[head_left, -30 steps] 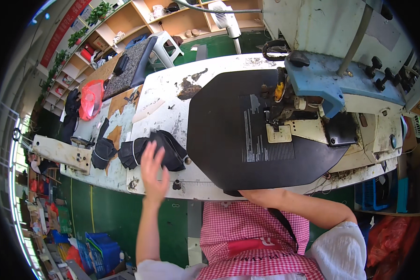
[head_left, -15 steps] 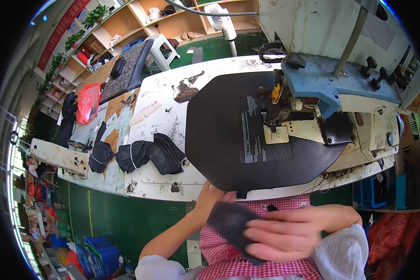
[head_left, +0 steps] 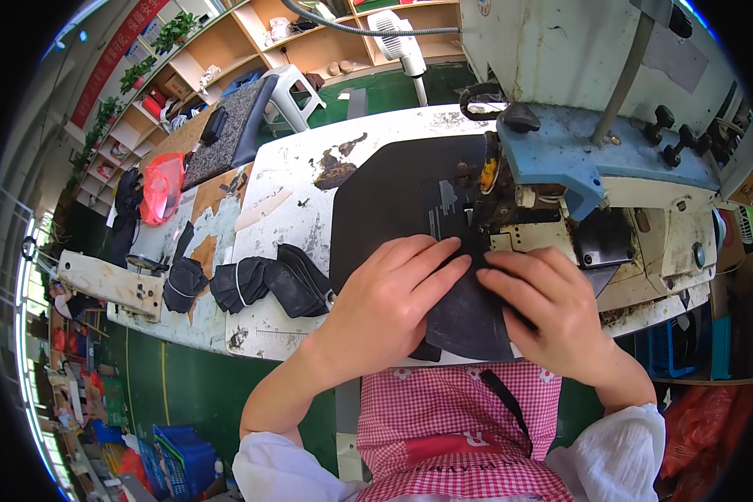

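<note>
A dark, flat piece of material lies over the near part of the black plate, its lower end reaching the table's front edge. From its left side my left hand presses it with fingertips together. My right hand grips the opposite side, fingers bent and the thumb mostly hidden. Both sets of fingertips are close to the needle area of an industrial sewing machine, just in front of its metal plate. Whether the piece has one layer or more, I cannot tell.
Bundles of similar dark pieces, some tied with a band, sit on the white tabletop to the left. Beyond them are a red plastic bag and a pale machine arm. A white stool stands behind the table.
My right hand has carried the dark piece from above my lap up to the machine. My left hand has moved from the table edge onto the piece.
</note>
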The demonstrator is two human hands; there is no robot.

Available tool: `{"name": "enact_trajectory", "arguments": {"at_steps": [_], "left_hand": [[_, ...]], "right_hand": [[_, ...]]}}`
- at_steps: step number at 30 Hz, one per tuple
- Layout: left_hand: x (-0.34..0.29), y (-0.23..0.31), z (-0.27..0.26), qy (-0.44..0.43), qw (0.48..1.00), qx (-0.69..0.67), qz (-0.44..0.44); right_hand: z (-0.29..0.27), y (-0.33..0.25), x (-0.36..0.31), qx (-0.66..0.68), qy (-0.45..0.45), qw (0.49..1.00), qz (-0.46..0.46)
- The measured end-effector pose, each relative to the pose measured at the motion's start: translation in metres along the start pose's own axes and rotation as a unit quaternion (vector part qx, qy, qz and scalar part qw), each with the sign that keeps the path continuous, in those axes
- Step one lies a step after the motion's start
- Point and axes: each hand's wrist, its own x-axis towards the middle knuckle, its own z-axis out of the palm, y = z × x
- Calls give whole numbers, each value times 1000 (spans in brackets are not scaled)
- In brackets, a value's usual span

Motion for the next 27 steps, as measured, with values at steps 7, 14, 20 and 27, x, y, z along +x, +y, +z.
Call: {"name": "enact_trajectory", "arguments": {"at_steps": [7, 14, 20, 27], "left_hand": [[6, -16, 0, -31, 999, 25, 30], [8, -17, -6, -78, 996, -33, 13], [10, -26, -6, -100, 993, -42, 53], [10, -33, -9, -101, 992, -28, 66]], "right_hand": [[0, 2, 0, -7, -7, 1000, 29], [0, 1, 1, -9, -12, 999, 33], [0, 1, 0, -19, -17, 999, 39], [1, 3, -2, -21, 16, 1000, 6]]}}
